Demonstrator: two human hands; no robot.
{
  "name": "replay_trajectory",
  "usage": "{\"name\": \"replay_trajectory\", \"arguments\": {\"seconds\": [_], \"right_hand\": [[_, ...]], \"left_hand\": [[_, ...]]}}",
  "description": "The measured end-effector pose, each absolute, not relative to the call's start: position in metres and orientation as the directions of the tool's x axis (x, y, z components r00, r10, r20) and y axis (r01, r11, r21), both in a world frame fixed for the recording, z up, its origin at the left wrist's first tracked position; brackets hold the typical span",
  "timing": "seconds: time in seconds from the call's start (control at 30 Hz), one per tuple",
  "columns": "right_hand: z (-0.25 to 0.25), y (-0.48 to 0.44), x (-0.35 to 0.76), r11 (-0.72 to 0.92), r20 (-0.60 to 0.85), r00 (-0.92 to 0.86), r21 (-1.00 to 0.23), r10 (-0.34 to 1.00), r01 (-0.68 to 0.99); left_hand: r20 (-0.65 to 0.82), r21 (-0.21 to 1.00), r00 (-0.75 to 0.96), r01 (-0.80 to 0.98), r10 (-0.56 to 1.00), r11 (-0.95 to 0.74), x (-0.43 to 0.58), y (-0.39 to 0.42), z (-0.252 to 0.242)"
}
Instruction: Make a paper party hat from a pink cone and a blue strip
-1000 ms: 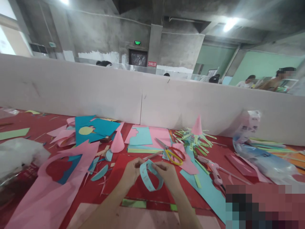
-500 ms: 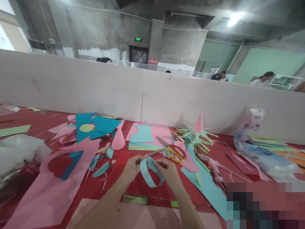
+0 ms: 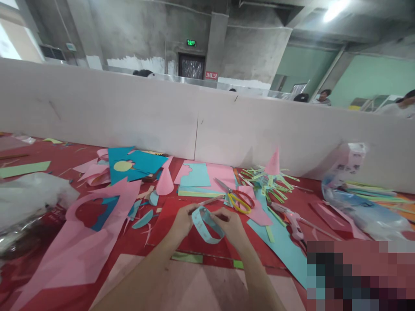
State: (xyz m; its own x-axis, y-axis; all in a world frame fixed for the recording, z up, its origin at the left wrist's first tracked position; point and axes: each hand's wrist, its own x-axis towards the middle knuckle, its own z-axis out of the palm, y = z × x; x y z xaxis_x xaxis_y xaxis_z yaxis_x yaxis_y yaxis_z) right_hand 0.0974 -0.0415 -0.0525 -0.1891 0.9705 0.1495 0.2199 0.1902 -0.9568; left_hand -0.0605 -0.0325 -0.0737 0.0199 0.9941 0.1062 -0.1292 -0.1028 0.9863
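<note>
A light blue paper strip (image 3: 201, 228), curved into a ring with small markings on its outside, is held up between my two hands over a red sheet (image 3: 168, 209). My left hand (image 3: 183, 219) pinches its left upper side. The fingers of my right hand (image 3: 229, 219) are closed on the upper right of the loop. A thin brownish stick (image 3: 212, 200) slants just beyond my left fingers; whether they touch it I cannot tell. Scissors (image 3: 238, 201) with red and yellow handles lie beyond my right hand. A pink glue gun (image 3: 294, 224) rests farther right.
Pink paper cones (image 3: 164, 181) stand at the back, one over a cluster of green strips (image 3: 275, 185). Cut pink sheets (image 3: 87, 255) and a plastic bag (image 3: 32, 194) lie left. A pale partition (image 3: 145, 116) closes off the back; more bags (image 3: 366, 211) lie right.
The camera view has tilted down and shifted slightly, so the scene sits higher in the picture. Both hands keep hold of the paper strip, with little change in its ring shape.
</note>
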Motion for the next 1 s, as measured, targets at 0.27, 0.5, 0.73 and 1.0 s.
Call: {"name": "replay_trajectory", "arguments": {"seconds": [0.27, 0.5, 0.73, 1.0], "right_hand": [[-0.055, -0.039, 0.1, 0.185, 0.141, -0.196, -0.956, 0.97, 0.227], [-0.055, -0.039, 0.099, 0.208, 0.177, -0.15, -0.951, 0.973, 0.23], [-0.054, -0.04, 0.096, 0.208, 0.188, -0.119, -0.959, 0.975, 0.191], [-0.053, -0.039, 0.099, 0.195, 0.162, -0.172, -0.962, 0.972, 0.191]], "left_hand": [[0.149, 0.986, -0.027, -0.07, 0.988, -0.15, -0.062, -0.035, -0.07], [0.115, 0.974, -0.003, -0.198, 0.993, -0.113, -0.059, -0.032, -0.073], [0.038, 0.946, 0.05, -0.324, 0.998, -0.02, -0.049, -0.036, -0.076], [0.051, 0.955, 0.017, -0.294, 0.999, -0.044, -0.05, -0.035, -0.077]]}}
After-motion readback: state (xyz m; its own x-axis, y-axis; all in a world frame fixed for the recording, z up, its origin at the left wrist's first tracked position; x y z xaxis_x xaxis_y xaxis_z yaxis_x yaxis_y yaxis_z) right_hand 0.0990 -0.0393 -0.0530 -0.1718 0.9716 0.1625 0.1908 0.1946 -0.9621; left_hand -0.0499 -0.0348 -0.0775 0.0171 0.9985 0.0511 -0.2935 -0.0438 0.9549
